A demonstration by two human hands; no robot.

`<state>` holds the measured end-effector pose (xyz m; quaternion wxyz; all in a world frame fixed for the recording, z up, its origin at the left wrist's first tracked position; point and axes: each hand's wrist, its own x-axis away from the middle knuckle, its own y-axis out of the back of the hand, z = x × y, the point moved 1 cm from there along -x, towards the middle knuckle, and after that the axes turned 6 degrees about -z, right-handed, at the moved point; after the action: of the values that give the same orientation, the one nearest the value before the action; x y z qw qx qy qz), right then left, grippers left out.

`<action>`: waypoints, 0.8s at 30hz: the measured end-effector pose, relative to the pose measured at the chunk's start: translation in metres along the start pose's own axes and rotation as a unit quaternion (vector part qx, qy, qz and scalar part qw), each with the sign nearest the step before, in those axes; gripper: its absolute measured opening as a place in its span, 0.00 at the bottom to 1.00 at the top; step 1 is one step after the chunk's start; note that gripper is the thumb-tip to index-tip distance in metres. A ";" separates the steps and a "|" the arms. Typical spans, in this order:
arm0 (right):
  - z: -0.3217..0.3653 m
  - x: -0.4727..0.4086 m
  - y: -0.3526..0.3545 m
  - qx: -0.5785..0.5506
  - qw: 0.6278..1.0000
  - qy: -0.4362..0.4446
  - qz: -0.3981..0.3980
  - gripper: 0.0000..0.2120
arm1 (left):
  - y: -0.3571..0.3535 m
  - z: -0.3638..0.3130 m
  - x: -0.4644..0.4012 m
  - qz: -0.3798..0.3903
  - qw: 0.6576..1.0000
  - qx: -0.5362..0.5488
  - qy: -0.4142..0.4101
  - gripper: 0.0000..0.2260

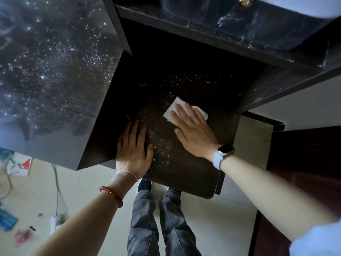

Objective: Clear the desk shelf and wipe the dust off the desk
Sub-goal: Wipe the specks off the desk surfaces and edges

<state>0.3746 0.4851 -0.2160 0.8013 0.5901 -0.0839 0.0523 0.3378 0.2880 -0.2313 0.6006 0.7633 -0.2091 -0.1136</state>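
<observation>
I look down on a dark brown desk (184,169) scattered with white dust specks. My right hand (193,132) lies flat on a folded white tissue (173,109) and presses it onto the desk surface; fingers are spread over it. My left hand (133,150) rests palm down on the desk's near left edge, fingers apart, holding nothing. A dark shelf board (212,34) spans the back above the desk, dusty too. A tall dark side panel (51,74) at the left is covered with white specks.
A white rounded object (295,6) stands on the shelf at top right. Cables, a white power strip (55,220) and scraps of packaging lie on the pale floor at lower left. A dark red door (304,163) stands to the right. My legs are below the desk edge.
</observation>
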 end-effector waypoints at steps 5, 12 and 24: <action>-0.050 -0.041 0.017 -0.096 0.929 -0.327 -0.142 0.27 | -0.002 0.001 -0.001 -0.020 0.999 -0.019 -0.021 0.26; -0.039 -0.078 0.016 -0.066 0.943 -0.293 -0.141 0.27 | -0.003 0.002 0.000 -0.012 0.999 -0.036 -0.019 0.26; -0.049 -0.079 0.031 -0.171 0.863 -0.448 -0.161 0.26 | 0.000 0.000 -0.002 -0.019 0.999 -0.044 -0.026 0.26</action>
<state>0.2951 0.5425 -0.2167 0.7627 0.4092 -0.3455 -0.3627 0.3362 0.2888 -0.2317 0.6258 0.7366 -0.2053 -0.1537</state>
